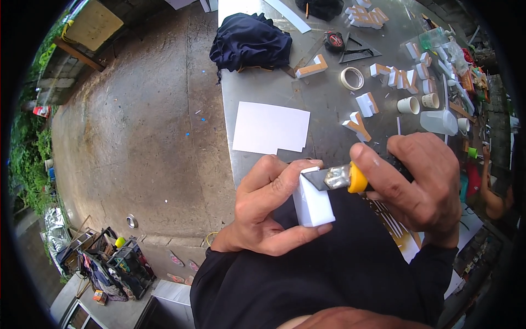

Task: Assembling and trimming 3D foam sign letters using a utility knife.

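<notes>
My left hand [268, 205] is closed round a small white block [313, 205], thumb and fingers gripping its top and bottom ends. In my right hand [419, 183] is a utility knife [356, 178] with a yellow collar and a dark handle mostly hidden by the fingers. The knife's blade [315, 180] lies against the block's upper end, close to my left fingertips. Both hands are held in front of my dark clothing, at the table's near edge. Just beyond them a white sheet [271, 126] with a notched corner lies on the metal table [329, 129].
Several white-and-brown letter shapes [357, 126] are spread over the table's right side. A tape roll [352, 79], a tape measure [333, 41], a triangle ruler [359, 50] and paper cups [408, 105] stand among them. A dark cloth [251, 43] hangs over the left edge, beside the concrete floor [142, 120].
</notes>
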Motion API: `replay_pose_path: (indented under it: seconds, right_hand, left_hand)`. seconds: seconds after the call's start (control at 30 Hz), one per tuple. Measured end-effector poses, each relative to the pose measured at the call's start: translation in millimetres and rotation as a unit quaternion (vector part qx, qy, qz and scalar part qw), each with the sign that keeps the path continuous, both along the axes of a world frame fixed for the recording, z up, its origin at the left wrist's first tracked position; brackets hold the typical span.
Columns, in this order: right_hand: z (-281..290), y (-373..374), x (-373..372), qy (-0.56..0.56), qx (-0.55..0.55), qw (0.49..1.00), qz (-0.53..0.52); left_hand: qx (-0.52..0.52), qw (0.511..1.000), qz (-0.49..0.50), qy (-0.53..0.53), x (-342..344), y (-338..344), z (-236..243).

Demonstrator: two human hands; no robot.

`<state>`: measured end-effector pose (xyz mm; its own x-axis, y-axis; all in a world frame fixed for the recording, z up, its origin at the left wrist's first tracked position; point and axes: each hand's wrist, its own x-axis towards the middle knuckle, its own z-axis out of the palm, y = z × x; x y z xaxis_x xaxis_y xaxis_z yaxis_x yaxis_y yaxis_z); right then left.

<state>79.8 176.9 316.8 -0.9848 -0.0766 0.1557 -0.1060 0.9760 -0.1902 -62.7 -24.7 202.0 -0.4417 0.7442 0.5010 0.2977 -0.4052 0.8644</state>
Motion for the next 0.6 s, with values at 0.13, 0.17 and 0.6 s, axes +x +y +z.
replay_pose_path:
  seconds: [0.13,0.17,0.6]
  right_hand:
    - [-2.8,2.2,4.4,0.010,0.008,1.000,0.006]
    - [-2.4,2.3,6.6,0.007,0.005,1.000,0.000]
    - [-3.0,2.0,5.6,0.011,0.007,1.000,0.000]
  left_hand:
    - [0.033,0.999,0.003,-0.003,2.6,1.6,-3.1]
    - [0.034,0.999,0.002,-0.003,2.4,2.3,-1.6]
    - [0.047,0.999,0.001,-0.021,4.0,3.3,-0.2]
